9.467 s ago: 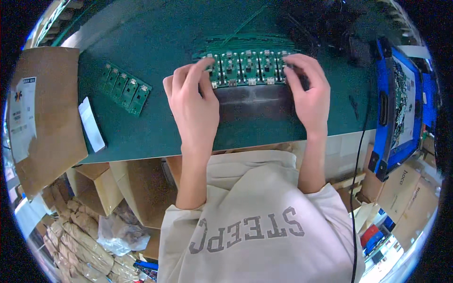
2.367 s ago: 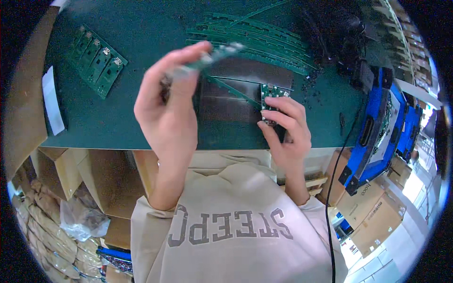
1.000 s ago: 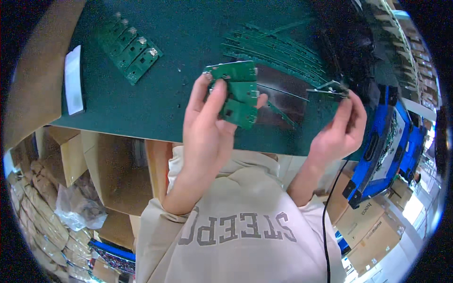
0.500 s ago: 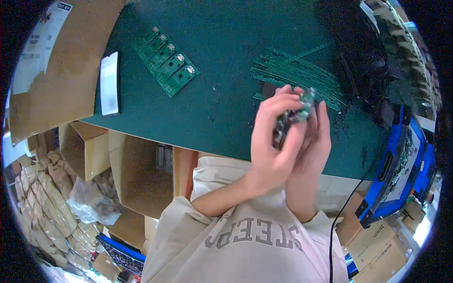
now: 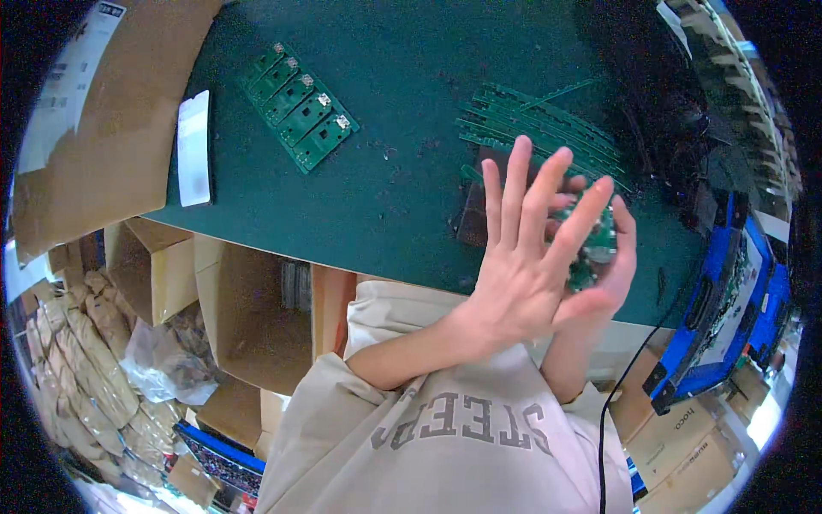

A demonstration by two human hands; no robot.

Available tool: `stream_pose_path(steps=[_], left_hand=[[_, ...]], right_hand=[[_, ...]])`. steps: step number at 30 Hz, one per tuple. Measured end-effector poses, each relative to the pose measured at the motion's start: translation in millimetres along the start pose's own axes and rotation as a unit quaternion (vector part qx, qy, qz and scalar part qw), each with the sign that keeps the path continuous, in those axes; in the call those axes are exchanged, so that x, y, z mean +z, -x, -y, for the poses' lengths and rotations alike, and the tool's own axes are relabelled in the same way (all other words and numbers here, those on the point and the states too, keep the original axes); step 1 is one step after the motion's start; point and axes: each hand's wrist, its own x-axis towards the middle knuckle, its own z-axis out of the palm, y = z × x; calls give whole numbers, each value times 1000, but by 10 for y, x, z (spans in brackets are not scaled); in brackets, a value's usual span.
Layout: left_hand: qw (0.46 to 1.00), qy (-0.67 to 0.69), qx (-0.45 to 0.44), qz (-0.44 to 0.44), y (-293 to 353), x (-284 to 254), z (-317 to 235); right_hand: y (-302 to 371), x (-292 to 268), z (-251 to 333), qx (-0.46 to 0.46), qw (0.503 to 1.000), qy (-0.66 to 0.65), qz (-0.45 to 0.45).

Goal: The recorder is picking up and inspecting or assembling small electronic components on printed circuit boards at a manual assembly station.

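My left hand (image 5: pixel 521 272) is open, its fingers spread, and passes in front of my right hand (image 5: pixel 618 278). Curled fingers of the right hand hold several small green circuit boards (image 5: pixel 602 240), partly covered by my left fingers. Just beyond both hands lies a pile of thin green board strips (image 5: pixel 522 116) on the green table mat (image 5: pixel 402 163). A dark brown block (image 5: pixel 472 214) rests beside the left hand, half hidden by it. Farther left sits a green circuit board panel (image 5: pixel 300 107) with a row of silver connectors.
At the far left stands a cardboard box (image 5: pixel 120 128), with a flat white-topped object (image 5: pixel 195 150) beside it. Black bundled material (image 5: pixel 676 137) lies on the right. Blue trays (image 5: pixel 719 300) stand off the table's right edge, and a black cable (image 5: pixel 610 411) hangs near my body.
My hands were cupped together around the boards. Now the left hand has opened and spread its fingers, while the right has shifted slightly right and keeps the boards.
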Motion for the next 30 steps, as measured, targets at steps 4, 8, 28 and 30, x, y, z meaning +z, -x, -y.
stream_pose_path(steps=[4,8,28,30], left_hand=[[997,-12,4,76,-46,-139,204],[981,-137,4,136,-83,-362,514],[968,-192,98,129,-603,-157,571],[979,-169,95,69,-631,-140,507]], right_hand=[[-93,-37,481,118,964,-232,56],[-43,-75,796,-29,986,-157,-55],[434,-1115,3339,-598,611,275,-440],[342,-1376,3815,-532,388,451,-603]])
